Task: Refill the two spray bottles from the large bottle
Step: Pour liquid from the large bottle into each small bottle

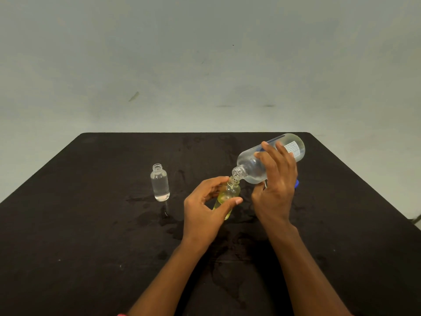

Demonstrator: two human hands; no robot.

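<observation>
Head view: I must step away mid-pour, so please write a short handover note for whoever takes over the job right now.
The left hand holds the small yellow bottle, tilted, cap off.
The right hand grips the large bottle, tipped with its mouth at the yellow bottle's neck.
The small clear bottle stands uncapped on the table, off to the left, and looks filled.
Done: the clear bottle, apparently.
Left: finish filling the yellow one, set the large bottle down, close all three. The table is wet in patches, so pour carefully.

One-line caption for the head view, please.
Pouring: right hand tilts the large bottle over the yellow spray bottle held by the left hand.
</observation>
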